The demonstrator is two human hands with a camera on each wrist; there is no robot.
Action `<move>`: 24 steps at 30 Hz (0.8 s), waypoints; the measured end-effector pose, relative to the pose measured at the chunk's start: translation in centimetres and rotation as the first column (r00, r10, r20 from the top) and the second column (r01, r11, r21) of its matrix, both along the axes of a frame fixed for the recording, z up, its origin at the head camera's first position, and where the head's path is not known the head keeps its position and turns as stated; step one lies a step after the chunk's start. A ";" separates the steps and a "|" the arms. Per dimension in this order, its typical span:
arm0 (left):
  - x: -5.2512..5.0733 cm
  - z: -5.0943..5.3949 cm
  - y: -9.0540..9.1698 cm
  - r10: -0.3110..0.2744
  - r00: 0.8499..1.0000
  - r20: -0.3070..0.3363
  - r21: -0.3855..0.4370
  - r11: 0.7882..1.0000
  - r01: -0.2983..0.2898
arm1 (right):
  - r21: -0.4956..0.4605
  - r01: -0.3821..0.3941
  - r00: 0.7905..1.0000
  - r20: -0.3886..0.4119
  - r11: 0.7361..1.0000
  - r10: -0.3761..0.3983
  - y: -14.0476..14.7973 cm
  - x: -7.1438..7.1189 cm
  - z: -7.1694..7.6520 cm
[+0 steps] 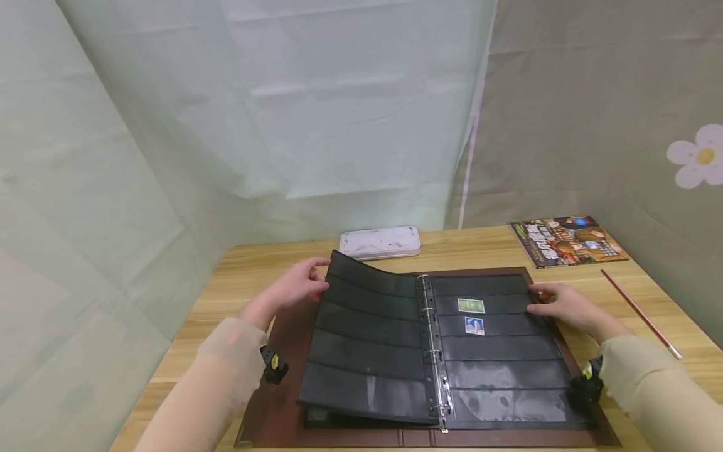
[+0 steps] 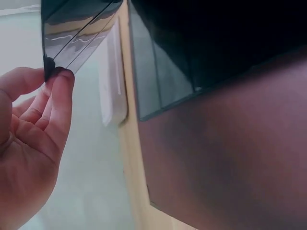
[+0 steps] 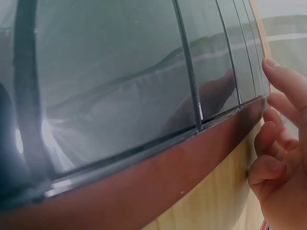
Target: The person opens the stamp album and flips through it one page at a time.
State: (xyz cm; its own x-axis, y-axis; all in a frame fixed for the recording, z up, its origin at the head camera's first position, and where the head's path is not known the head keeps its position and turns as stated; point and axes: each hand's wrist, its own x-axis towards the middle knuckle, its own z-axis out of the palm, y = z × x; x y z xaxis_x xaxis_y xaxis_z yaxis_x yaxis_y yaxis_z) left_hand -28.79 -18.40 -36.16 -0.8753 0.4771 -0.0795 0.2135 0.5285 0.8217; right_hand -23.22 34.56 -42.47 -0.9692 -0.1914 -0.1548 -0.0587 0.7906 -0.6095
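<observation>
A stamp album [image 1: 497,348] lies open, its black pocket pages held by metal rings. My left hand [image 1: 296,285] pinches the outer edge of a black album page [image 1: 367,320] near its top corner. In the left wrist view, thumb and fingertips of my left hand [image 2: 36,124] meet on that page [image 2: 79,28], which is lifted and curved. My right hand [image 1: 565,306] rests at the right page's outer edge, fingers loosely bent. Two stamps sit in that page's pockets: a green stamp [image 1: 471,306] and, below it, a blue stamp [image 1: 474,326].
A white tin case [image 1: 380,242] stands behind the album. At the back right lies a colourful booklet [image 1: 570,242], with a red pencil [image 1: 641,312] in front of it. The brown album cover [image 1: 271,414] spreads on a wooden table [image 1: 194,333]. Cloth hangs behind.
</observation>
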 end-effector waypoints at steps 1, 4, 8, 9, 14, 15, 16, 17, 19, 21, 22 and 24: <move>0.0 -0.3 -0.1 -0.002 1.000 0.002 0.004 1.000 0.002 | -0.002 -0.003 1.000 -0.003 1.000 0.003 0.0 0.0 -0.1; -0.1 -1.1 -0.2 0.002 1.000 0.004 0.002 1.000 -0.002 | -0.011 -0.011 1.000 -0.011 1.000 0.011 0.1 0.1 -0.2; 0.0 -1.9 -0.3 -0.004 1.000 -0.004 -0.014 1.000 0.004 | -0.006 -0.019 1.000 -0.011 1.000 0.018 0.2 0.2 -0.2; 0.1 -2.0 -0.3 -0.005 1.000 -0.011 -0.024 1.000 0.004 | -0.004 -0.020 1.000 -0.006 1.000 0.020 0.1 0.2 -0.2; 0.4 -2.7 -0.3 -0.018 0.999 -0.049 -0.118 0.993 0.012 | -0.006 -0.016 1.000 0.012 1.000 0.016 0.0 0.0 -0.3; 0.4 -2.9 -0.3 -0.019 0.998 -0.056 -0.141 0.990 0.011 | -0.006 -0.015 1.000 0.015 1.000 0.015 0.0 0.0 -0.3; 0.5 -3.1 -0.3 -0.021 0.998 -0.059 -0.159 0.987 0.012 | -0.006 -0.013 1.000 0.019 1.000 0.013 0.0 0.0 -0.4; 0.5 -3.2 -0.3 -0.021 0.998 -0.061 -0.179 0.984 0.010 | -0.005 -0.010 1.000 0.023 1.000 0.010 0.0 0.0 -0.3; 0.6 -3.6 -0.2 -0.020 0.997 -0.072 -0.206 0.979 0.004 | -0.005 -0.004 1.000 0.023 1.000 0.004 -0.1 -0.1 -0.3; 0.6 -3.9 -0.2 -0.020 0.996 -0.085 -0.224 0.975 0.000 | -0.011 0.000 1.000 0.023 1.000 0.000 -0.2 0.0 -0.3; 0.7 -4.0 -0.2 -0.020 0.995 -0.095 -0.231 0.973 -0.002 | -0.013 0.003 1.000 0.022 1.000 -0.003 -0.2 -0.1 -0.3; 0.7 -4.4 -0.2 -0.023 0.993 -0.116 -0.248 0.969 -0.006 | -0.022 0.008 1.000 0.020 1.000 -0.008 -0.3 0.0 -0.3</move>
